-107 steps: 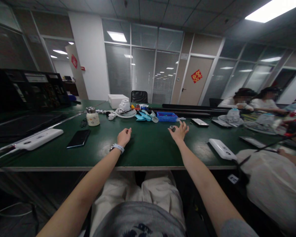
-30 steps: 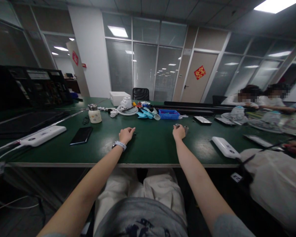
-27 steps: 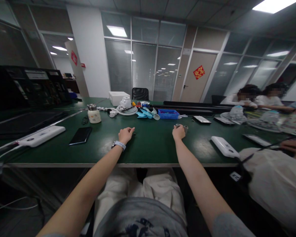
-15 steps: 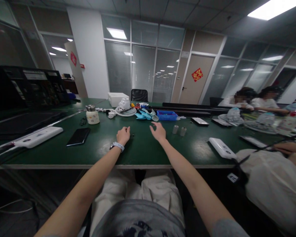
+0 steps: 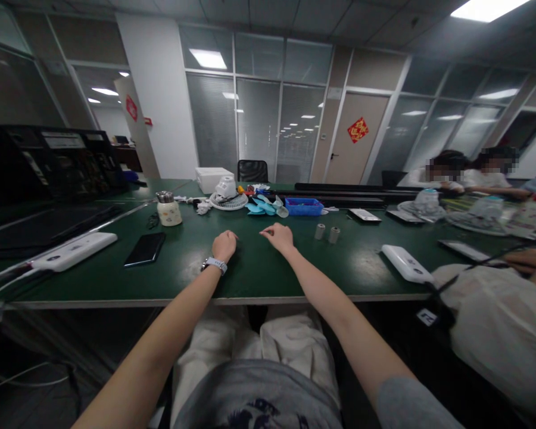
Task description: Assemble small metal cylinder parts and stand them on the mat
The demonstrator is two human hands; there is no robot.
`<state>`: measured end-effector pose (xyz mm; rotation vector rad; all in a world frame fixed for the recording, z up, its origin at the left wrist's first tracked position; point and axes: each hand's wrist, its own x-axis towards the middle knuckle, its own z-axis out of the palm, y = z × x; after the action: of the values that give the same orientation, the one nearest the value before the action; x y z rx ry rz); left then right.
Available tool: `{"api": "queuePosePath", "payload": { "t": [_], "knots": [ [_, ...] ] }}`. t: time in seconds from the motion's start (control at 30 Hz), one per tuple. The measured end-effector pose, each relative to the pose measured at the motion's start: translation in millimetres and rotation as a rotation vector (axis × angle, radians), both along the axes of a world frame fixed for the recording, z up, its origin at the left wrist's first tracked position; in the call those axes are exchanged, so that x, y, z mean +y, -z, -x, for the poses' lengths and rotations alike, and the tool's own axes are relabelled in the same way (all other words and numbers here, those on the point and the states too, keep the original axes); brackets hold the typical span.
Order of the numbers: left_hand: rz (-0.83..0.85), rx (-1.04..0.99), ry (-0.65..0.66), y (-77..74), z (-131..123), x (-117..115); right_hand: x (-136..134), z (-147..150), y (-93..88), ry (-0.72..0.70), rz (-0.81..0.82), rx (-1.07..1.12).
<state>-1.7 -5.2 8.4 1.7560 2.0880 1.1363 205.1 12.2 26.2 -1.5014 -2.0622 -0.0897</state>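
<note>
My left hand (image 5: 226, 245), with a watch (image 5: 215, 264) on its wrist, hovers over or rests on the green table with its fingers curled closed; what they hold, if anything, is hidden. Facing it, my right hand (image 5: 280, 237) has thumb and fingertips pinched together, pointing left. Anything in that pinch is too small to name. To the right stand two short grey cylinders (image 5: 334, 235) that look like batteries. Behind the hands lie light blue fan blades (image 5: 263, 205), a white fan guard and base (image 5: 227, 192) and a blue tray (image 5: 304, 207) with small parts.
On the left are a black phone (image 5: 145, 249), a cream jar (image 5: 168, 213) and a white power bank (image 5: 74, 250) with cables. Another white power bank (image 5: 406, 263) lies at the right. A white box (image 5: 214, 179) stands at the back. Other people sit along the right side.
My right hand has closed from spread fingers to a pinch and turned leftward. A small dark thing beside my left hand no longer shows on the table. The left hand stays nearly in place.
</note>
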Motion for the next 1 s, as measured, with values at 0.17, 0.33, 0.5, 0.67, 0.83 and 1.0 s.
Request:
{"api": "queuePosePath", "payload": {
  "t": [0.17, 0.33, 0.5, 0.67, 0.83, 1.0],
  "knots": [
    [0.096, 0.019, 0.017, -4.1, -1.4, -3.8, 4.5, -97.7, -10.1, 0.439, -0.267, 0.119],
    [0.116, 0.071, -0.011, -5.6, -2.0, -5.9, 9.2, -153.7, -0.4, 0.653, -0.268, 0.177],
    [0.141, 0.139, 0.000, -5.6, -2.5, -6.3, 14.4, -160.6, 6.5, 0.702, -0.217, 0.208],
    [0.158, 0.161, -0.019, -3.9, -4.4, -2.0, 15.1, -159.9, 6.8, 0.689, -0.291, 0.238],
    [0.170, 0.172, -0.016, -2.2, -3.9, 0.1, 18.2, -161.2, 8.6, 0.678, -0.312, 0.250],
    [0.170, 0.178, -0.003, -2.9, -3.6, -1.3, 21.7, -163.5, 10.6, 0.702, -0.266, 0.247]
  ]
}}
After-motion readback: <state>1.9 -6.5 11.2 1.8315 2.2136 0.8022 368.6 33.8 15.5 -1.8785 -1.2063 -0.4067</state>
